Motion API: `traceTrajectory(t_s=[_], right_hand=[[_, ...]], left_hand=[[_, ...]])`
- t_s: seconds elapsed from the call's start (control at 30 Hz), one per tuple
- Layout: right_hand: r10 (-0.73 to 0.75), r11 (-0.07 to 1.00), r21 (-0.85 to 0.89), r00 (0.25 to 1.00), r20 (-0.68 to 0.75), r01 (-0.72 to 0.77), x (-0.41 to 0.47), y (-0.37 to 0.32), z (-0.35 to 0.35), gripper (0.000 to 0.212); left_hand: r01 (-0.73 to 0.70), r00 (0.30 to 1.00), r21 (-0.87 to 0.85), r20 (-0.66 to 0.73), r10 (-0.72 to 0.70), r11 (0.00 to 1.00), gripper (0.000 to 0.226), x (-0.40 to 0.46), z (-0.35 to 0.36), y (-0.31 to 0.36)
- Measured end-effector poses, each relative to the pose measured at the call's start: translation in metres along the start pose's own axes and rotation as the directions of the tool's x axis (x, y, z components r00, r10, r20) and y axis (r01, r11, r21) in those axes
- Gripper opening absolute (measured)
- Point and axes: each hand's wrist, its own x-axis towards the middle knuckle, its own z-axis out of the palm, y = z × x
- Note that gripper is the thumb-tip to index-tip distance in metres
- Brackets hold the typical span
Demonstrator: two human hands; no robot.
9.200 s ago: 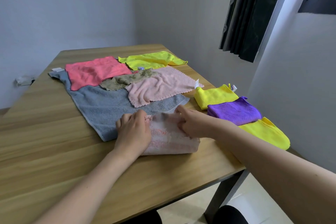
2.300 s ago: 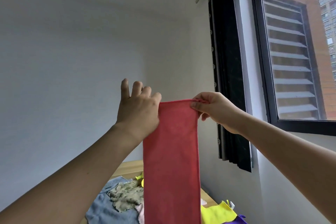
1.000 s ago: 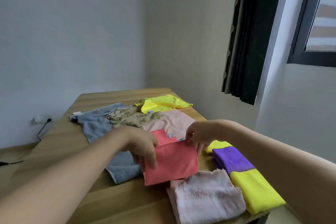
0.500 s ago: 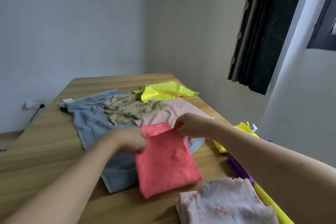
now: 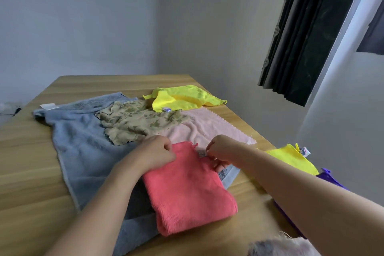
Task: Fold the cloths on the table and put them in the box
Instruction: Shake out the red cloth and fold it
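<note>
We work on the table point(image 5: 31, 172), where the blue towel point(image 5: 83, 151) serves as a bed for the folded red cloth point(image 5: 187, 189). Our left hand point(image 5: 155, 155) and right hand point(image 5: 223, 149) each pinch a far corner, likely to square the fold (no box in sight yet).

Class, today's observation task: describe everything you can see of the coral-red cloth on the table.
The coral-red cloth is a soft, finely ribbed fabric, microfibre by its look, folded into a thick oblong. It lies flat, partly on the grey-blue towel and partly on the wooden table, its rounded fold toward the camera. A small label shows at its far right corner. The left hand grips its far left corner; the right hand pinches the far right one.
</note>
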Motion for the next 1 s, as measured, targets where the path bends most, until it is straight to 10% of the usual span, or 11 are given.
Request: traceTrajectory(t_s=[0.13, 0.57, 1.0], right_hand=[[-0.017, 0.99, -0.143, 0.995, -0.103, 0.002, 0.009, 0.006, 0.007, 0.028], [-0.256, 0.843, 0.422, 0.939, -0.23, 0.334, -0.01, 0.015, 0.006, 0.026], [-0.494, 0.668, 0.397, 0.774, -0.396, 0.63, -0.068, -0.003, -0.035, 0.019]], left_hand=[[-0.108, 0.993, -0.007, -0.038, 0.108, 0.994, 0.011, 0.005, 0.008, -0.003], [-0.32, 0.946, -0.315, -0.056, 0.319, 0.894, 0.006, -0.019, -0.024, 0.027], [-0.439, 0.895, -0.355, -0.091, 0.437, 0.825, 0.015, -0.054, -0.072, 0.059]])
